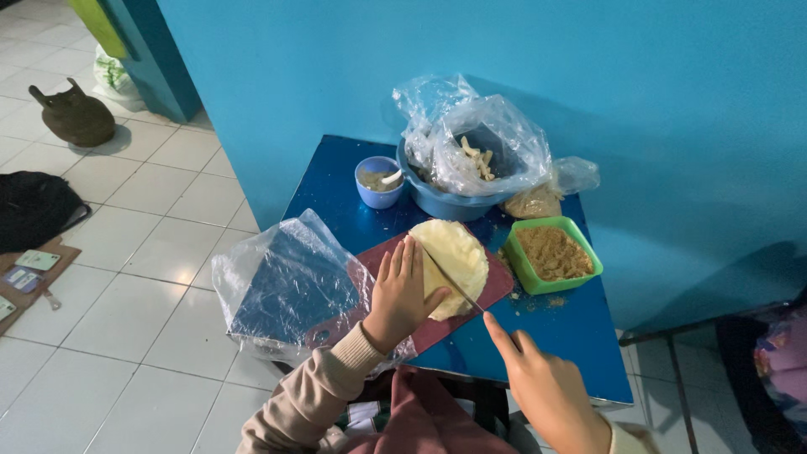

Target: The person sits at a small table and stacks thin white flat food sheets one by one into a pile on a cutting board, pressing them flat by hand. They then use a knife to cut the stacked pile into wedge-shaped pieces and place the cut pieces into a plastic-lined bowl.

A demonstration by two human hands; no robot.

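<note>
Nearest cam: right hand (546, 391), low in frame, fingers curled round handle of thin metal knife (454, 282), index finger stretched along spine – prob. to steer the blade. Knife laid diagonally across pale yellow round flat sheet of dough (454, 255), edge down on it.

Left hand (401, 294) flat & open, palm down, fingers together, gripping nothing; presses on left edge of dough sheet, apparently to stop it sliding under the blade.

Dough sheet sits on dark red cutting board (450, 324), itself on glossy blue square table (546, 353) pushed against blue wall (504, 59). Clear plastic sheet (286, 286) spread over table's left part, overhanging the edge, tucked partly under board.

Within reach behind board, likely kept handy:
- 1 green square plastic tub of brown crumbs (553, 253), just right of dough
- 1 small lilac cup w/ spoon (378, 181)
- 1 blue round basin lined w/ clear bag (466, 160), pale strips inside
- 1 small clear bag of brown crumbs (533, 202), betw. basin & tub

Count: 2 hands, 1 knife, 1 dough sheet, 1 board.

Floor, well apart: dark clay pot (74, 113) on white tiles.
</note>
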